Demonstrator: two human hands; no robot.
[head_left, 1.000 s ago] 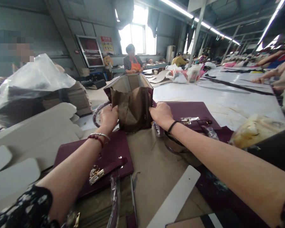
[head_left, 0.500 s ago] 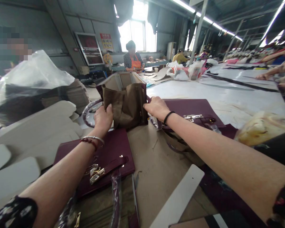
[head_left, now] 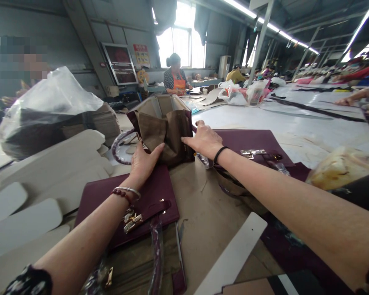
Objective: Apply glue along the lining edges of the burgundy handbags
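A maroon handbag (head_left: 189, 123) stands before me with its brown lining (head_left: 164, 133) pulled out and folded over the near side. My left hand (head_left: 144, 162) is at the bag's near left, its thumb spread across the lining and its fingers at the left side, partly hidden. On the right, my right hand (head_left: 204, 140) grips the bag's edge, thumb against the lining and fingers outside. A plastic-wrapped handle (head_left: 118, 149) loops out at the left. Closer to me lies a second maroon bag (head_left: 103, 192) with gold-coloured metal fittings, under my left forearm.
Another maroon bag (head_left: 249, 141) lies beyond my right forearm. A pale strip (head_left: 233, 254) is in front. Grey-white board pieces (head_left: 70, 164) and a plastic-covered stack (head_left: 49, 110) sit at left. A co-worker in an orange apron (head_left: 178, 85) is across the table; another person's hand (head_left: 346, 101) is at far right.
My left hand has shifted right along the lining, its thumb now farther across it. My right thumb has slid slightly inward over the lining. The view has turned a little left.
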